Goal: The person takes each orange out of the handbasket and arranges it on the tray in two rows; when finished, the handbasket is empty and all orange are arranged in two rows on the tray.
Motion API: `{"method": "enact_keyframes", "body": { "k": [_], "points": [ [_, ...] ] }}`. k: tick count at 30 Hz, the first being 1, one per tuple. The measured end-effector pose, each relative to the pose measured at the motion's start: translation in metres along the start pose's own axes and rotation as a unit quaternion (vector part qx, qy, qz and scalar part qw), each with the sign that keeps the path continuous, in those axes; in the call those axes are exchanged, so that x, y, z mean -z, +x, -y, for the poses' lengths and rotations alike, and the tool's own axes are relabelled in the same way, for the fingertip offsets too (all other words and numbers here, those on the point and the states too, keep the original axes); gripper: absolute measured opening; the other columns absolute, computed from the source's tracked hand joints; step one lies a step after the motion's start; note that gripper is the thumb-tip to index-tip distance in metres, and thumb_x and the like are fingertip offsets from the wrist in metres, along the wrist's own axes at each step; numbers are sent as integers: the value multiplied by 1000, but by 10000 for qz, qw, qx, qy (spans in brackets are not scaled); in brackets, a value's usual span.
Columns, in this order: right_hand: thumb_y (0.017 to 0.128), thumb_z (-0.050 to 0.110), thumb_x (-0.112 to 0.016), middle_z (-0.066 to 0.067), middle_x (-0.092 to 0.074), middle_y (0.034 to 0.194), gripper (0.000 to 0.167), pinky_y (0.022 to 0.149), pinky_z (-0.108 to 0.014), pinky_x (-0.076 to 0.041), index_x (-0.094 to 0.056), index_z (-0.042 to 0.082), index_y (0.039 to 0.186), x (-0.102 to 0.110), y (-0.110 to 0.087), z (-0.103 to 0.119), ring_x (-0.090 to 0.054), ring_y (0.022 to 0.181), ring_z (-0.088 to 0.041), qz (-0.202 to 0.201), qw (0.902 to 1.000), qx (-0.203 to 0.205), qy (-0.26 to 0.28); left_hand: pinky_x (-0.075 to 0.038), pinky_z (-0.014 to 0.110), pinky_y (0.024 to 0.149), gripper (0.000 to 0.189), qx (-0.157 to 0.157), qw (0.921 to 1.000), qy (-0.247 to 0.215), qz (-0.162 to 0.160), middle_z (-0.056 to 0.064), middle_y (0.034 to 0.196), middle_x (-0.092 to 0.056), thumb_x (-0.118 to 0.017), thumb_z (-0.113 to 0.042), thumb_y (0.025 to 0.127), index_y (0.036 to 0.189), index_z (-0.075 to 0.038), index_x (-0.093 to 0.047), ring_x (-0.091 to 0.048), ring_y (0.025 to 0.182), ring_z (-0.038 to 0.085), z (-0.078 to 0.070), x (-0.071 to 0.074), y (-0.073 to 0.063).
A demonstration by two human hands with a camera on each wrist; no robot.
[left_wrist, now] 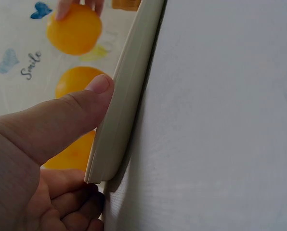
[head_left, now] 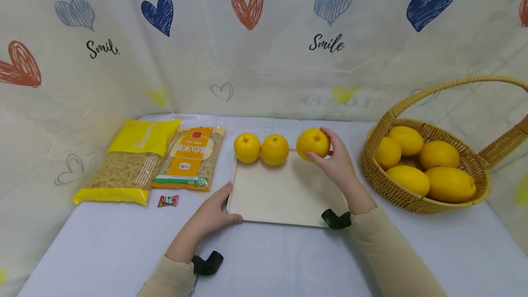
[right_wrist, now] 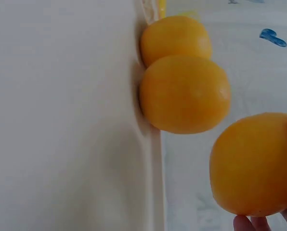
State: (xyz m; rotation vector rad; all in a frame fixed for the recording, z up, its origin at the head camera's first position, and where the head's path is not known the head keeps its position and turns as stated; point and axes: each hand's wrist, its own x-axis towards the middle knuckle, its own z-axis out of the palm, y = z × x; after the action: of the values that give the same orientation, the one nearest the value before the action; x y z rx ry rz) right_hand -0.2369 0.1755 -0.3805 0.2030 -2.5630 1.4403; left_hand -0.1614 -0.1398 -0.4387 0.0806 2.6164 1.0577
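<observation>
Reading “Smile”, a backdrop (head_left: pixel 280 65) hangs behind; the right hand (head_left: pixel 341 165) grips an orange (head_left: pixel 310 143), the left hand (head_left: pixel 211 213) holds a tray (head_left: pixel 284 196).

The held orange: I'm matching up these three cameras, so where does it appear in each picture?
Head: the held orange is just right of centre, in the right hand, by the far edge of the tray.
Left wrist: upper left, the topmost orange of three.
Right wrist: lower right, the nearest orange, cut off by the picture's right edge.
Shared landmark: the tray, partly visible in all three.
</observation>
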Motion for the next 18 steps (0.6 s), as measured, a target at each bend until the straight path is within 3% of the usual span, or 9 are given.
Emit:
{"method": "enact_keyframes", "body": {
  "k": [5, 12, 18],
  "points": [
    [77, 29, -71, -14, -36, 141, 76, 96, -48, -40, -31, 9, 139, -12, 9, -7, -40, 122, -30, 471, 9981, -346, -200, -22, 48, 111, 100, 33, 10000, 5, -22, 2, 151, -24, -79, -40, 64, 144, -15, -26, -22, 138, 25, 2, -2, 0],
    [80, 30, -69, -16, -33, 144, 77, 107, -49, -29, -27, 8, 140, -20, 12, -13, -37, 127, -33, 703, 9950, -613, -360, -22, 48, 111, 100, 38, 10000, -2, -8, 1, 151, -24, -79, -41, 64, 144, -15, -25, -22, 139, 25, 2, -2, 0],
    [82, 30, -66, -16, -30, 145, 76, 108, -48, -28, -24, 7, 141, -25, 14, -15, -35, 127, -33, 871, 9921, -766, -481, -21, 48, 111, 100, 22, 10000, 34, -4, 0, 151, -23, -79, -41, 64, 144, -15, -25, -22, 139, 24, 2, -1, 1]
  ]
}}
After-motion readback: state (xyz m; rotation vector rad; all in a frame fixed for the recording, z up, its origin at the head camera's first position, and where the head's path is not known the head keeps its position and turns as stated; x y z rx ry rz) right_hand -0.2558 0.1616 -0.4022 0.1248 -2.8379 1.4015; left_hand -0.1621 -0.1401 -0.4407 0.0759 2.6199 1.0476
